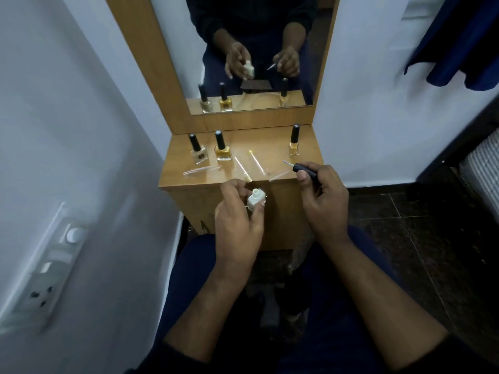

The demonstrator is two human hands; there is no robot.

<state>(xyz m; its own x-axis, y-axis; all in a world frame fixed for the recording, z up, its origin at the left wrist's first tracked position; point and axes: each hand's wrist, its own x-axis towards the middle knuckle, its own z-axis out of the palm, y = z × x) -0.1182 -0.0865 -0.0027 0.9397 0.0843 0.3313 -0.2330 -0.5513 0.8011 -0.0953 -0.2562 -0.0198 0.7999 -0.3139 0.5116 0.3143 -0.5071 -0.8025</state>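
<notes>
Left hand (pixel 237 214) fingers grip uncapped white-polish bottle (pixel 256 202); right hand (pixel 322 202) fingers pinch black brush cap (pixel 306 169), brush clear of bottle.

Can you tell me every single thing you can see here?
open bottle: one, white, held in front of the table
brush cap: one, black, held over the table's right front corner
capped bottles: three, beige, amber and pale yellow, standing on the table
sticks: several, clear, lying on the table
table: one, light wood, in front of the person
mirror: one, wood-framed, behind the table
switchboard: one, white, on the left wall
cloth: one, blue, top right
left hand: one, holds the open bottle
right hand: one, pinches the brush cap
</notes>
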